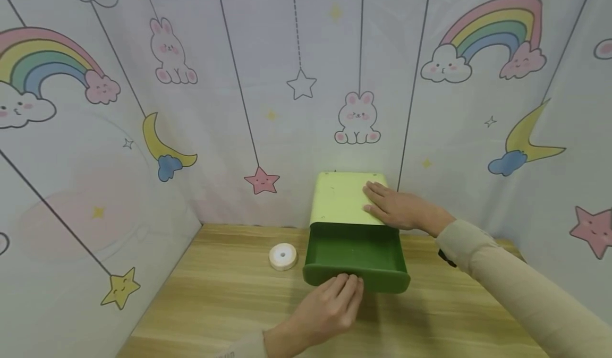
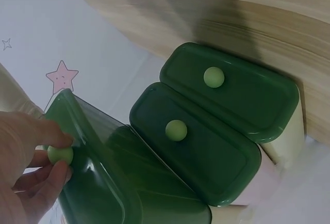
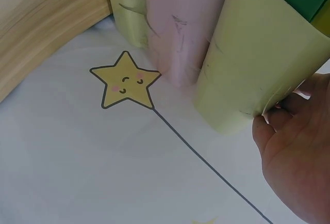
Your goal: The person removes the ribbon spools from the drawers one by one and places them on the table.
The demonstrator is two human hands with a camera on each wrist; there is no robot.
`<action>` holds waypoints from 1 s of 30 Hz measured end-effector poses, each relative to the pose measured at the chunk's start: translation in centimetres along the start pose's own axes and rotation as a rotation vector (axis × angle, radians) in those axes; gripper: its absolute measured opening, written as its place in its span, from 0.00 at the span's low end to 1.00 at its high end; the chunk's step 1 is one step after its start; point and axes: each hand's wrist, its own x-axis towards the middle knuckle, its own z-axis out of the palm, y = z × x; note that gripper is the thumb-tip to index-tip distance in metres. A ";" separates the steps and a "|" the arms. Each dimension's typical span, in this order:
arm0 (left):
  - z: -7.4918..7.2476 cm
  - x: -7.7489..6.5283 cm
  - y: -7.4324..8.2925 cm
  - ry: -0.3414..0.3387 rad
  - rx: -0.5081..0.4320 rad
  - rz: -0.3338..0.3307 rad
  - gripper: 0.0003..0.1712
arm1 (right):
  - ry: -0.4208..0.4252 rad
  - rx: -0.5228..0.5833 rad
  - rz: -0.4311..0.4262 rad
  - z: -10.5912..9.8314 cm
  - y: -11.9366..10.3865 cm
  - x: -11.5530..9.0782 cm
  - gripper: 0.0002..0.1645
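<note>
A small drawer unit (image 1: 337,201) with a pale yellow-green top stands against the back wall. Its green top drawer (image 1: 387,282) is pulled out, and the bare inside shows in the head view. My left hand (image 1: 330,307) pinches the round light-green knob (image 2: 61,155) on that drawer's front between thumb and fingers. Flat on the right part of the unit's top rests my right hand (image 1: 404,209), fingers extended. In the right wrist view its fingers (image 3: 264,136) touch the yellow-green casing near the upper edge.
Below the pulled-out drawer, the middle drawer (image 2: 206,164) and bottom drawer (image 2: 247,102) are closed, each with a round knob. A white roll (image 1: 283,264) lies left of the unit on the wood-grain table (image 1: 224,283). Cartoon-printed sheeting (image 1: 229,108) encloses the table.
</note>
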 end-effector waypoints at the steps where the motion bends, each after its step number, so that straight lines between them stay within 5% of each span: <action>1: 0.0 0.0 0.0 0.000 0.002 0.000 0.19 | 0.002 0.001 -0.001 0.1 0.0 0.0 0.45; 30: 0.1 1.3 -1.5 0.024 -0.050 -0.087 0.18 | 0.010 0.008 -0.009 0.1 0.2 0.1 0.45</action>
